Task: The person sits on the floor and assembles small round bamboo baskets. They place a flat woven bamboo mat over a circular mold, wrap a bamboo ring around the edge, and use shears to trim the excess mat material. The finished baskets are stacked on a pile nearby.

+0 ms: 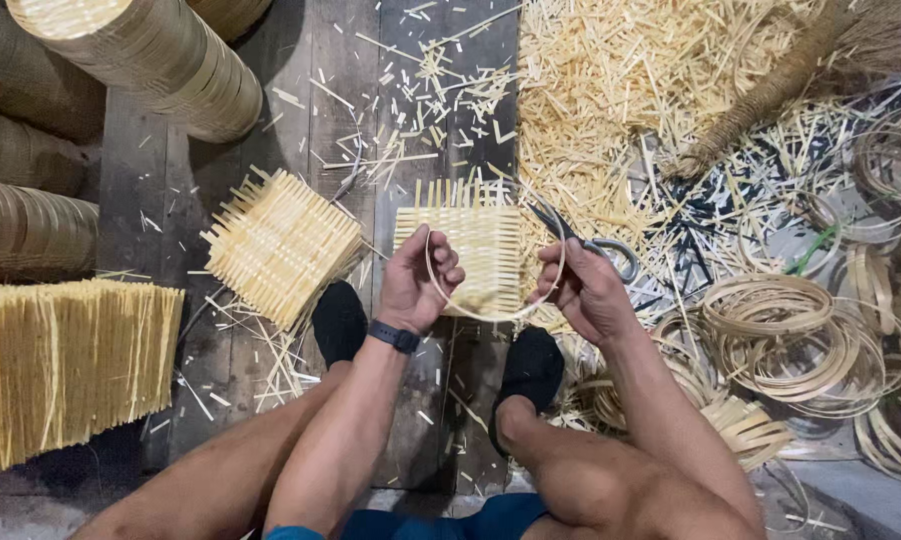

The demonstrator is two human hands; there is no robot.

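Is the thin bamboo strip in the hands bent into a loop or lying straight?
Bent into a loop. The thin strip curves from the left hand under the woven square mat up to the right hand.

A woven mat (pixel 485 255) lies ahead between both feet; a second mat (pixel 282 243) lies left, loose hoops (pixel 780 330) right, strips (pixel 620 90) behind.

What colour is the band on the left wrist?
The wrist band is black, seen clearly in the head view.

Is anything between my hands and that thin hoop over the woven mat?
Nothing visible. The left hand and right hand both already pinch the thin bamboo hoop, which sits over the woven bamboo mat. The right hand also holds scissors.
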